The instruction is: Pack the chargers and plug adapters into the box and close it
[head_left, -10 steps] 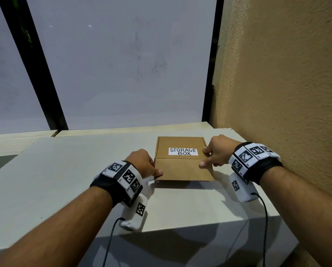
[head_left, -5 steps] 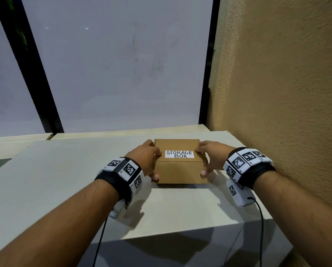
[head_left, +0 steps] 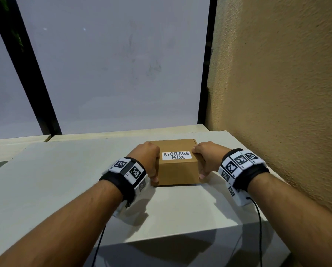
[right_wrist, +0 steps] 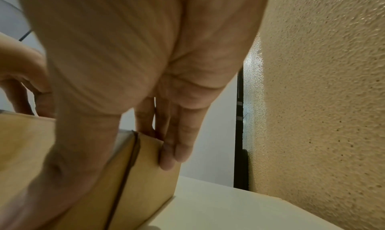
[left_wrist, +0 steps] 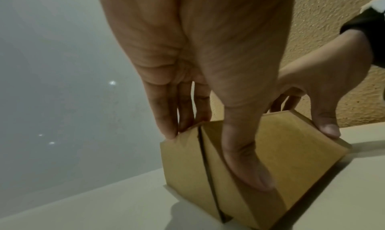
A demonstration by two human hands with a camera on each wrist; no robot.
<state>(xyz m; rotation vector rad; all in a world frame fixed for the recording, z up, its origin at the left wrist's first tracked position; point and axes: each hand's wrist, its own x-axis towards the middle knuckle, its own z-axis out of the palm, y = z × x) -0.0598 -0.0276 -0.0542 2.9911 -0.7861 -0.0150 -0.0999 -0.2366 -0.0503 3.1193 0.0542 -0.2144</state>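
Note:
A closed brown cardboard box (head_left: 177, 170) with a white "STORAGE BOX" label stands on the pale table (head_left: 65, 180), near its back right corner. My left hand (head_left: 151, 164) grips the box's left side and my right hand (head_left: 201, 162) grips its right side. In the left wrist view, the left hand (left_wrist: 212, 156) has its thumb down the box's (left_wrist: 291, 159) front face and its fingers at the upper left edge. The right wrist view has the right hand (right_wrist: 108, 171) clamped round the box (right_wrist: 145, 176) corner. No chargers or adapters are in view.
A rough tan wall (head_left: 276, 93) rises close on the right of the box. Behind the table is a frosted window pane (head_left: 113, 74) with black frames. The table's front edge (head_left: 180, 236) runs just below my wrists, with wrist cables hanging over it.
Both hands slid from the box's front corners back along its sides and now clamp it from left and right. The box stays closed in the same spot.

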